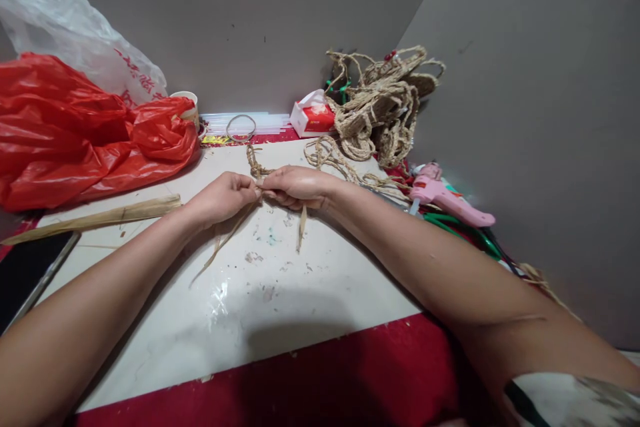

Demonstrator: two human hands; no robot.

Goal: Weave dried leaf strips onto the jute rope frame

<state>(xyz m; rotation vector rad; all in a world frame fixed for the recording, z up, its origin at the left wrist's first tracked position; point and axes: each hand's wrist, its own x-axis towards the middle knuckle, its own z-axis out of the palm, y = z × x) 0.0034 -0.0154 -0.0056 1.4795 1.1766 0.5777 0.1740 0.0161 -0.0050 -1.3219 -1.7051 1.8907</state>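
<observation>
Head view: the short, tan, braided straw cord (253, 159) lies just above the meeting fingertips near the centre of the frame, its long axis running roughly up and down with a slight lean to the left at the top. The right hand (295, 185) seems nearer, its fingers curled at the cord's lower end; the left hand (225, 197) pinches narrowly beside it, fingertips nearly touching the right's. Exactly which strand each holds is hidden. A thin, pale, dry straw strand (226, 245) trails toward the lower left, and a flat, tan straw strip (302, 230) hangs below the right hand. Open room lies below, on the glossy white board (325, 293), down to its slanting edge over dark red cloth (310, 373). Upward space is tighter, with translucent plastic sticks (270, 121) along the back.
</observation>
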